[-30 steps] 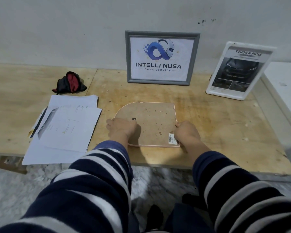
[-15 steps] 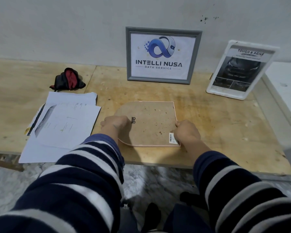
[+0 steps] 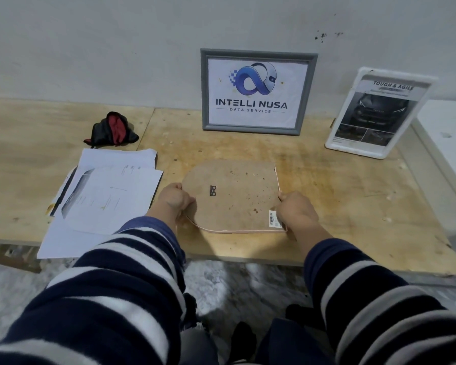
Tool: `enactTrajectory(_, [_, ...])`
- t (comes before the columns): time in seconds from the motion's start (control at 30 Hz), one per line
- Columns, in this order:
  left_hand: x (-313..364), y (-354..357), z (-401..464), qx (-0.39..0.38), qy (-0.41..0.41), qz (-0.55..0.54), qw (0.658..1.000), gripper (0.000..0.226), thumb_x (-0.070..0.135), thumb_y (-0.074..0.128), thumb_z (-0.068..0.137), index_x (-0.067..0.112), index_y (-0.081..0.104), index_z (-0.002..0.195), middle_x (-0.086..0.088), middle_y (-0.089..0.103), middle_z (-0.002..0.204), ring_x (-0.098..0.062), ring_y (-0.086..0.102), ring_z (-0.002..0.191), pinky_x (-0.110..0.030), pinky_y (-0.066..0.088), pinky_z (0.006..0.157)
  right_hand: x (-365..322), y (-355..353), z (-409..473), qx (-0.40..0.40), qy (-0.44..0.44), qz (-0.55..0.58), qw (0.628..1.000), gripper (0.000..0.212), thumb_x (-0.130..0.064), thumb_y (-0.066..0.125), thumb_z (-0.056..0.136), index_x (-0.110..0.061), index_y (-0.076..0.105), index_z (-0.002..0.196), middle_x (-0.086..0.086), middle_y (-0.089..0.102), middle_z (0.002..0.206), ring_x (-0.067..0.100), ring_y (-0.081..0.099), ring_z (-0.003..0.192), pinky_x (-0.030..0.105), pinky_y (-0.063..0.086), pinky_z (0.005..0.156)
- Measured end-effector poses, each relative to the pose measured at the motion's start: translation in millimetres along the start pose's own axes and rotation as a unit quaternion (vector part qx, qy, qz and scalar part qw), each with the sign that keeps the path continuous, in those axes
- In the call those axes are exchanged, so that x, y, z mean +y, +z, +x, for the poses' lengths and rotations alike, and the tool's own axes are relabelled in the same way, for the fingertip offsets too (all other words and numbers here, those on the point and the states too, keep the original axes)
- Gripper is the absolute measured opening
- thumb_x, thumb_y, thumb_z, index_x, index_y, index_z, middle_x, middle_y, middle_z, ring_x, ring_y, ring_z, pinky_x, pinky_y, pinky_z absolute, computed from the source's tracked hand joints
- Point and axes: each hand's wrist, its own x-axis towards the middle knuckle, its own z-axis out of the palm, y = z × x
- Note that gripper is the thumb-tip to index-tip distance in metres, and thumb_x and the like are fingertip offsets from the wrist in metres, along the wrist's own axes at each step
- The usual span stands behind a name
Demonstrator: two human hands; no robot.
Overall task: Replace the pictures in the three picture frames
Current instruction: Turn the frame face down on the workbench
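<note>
Both hands on one face-down arched frame (image 3: pixel 232 196) at bench (image 3: pixel 353 206) centre: left hand (image 3: pixel 174 198) gripping its 9 o'clock edge, right hand (image 3: pixel 296 212) gripping its 3 o'clock edge. Grey frame (image 3: pixel 257 92) at 12 o'clock, white frame (image 3: pixel 377 113) at 2 o'clock, papers (image 3: pixel 103 196) at 9 o'clock.

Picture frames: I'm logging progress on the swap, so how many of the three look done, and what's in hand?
Possibly two done: the grey frame and white frame stand against the wall with prints in them, though whether those are the new ones can't be told. In hand: the left hand and right hand grip the third frame, face down. Left: loose printed sheets lie beside it.
</note>
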Motion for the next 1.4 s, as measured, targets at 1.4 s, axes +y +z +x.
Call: enactTrajectory(1.4, [67,133,-50,-0.060,0.262,0.209,0.940,0.029,0.028,0.053,0.094,0.006,0.067,0.107,-0.015,0.067,0.110,-0.033,0.060,0.103,-0.032,0.046,0.084,98,-72,4,0.191,0.204,0.083,0.957,0.037,-0.032,0.048,0.090,-0.015,0.060,0.120,0.013,0.052,0.122,0.034,0.045,0.114,0.048,0.043,0.098])
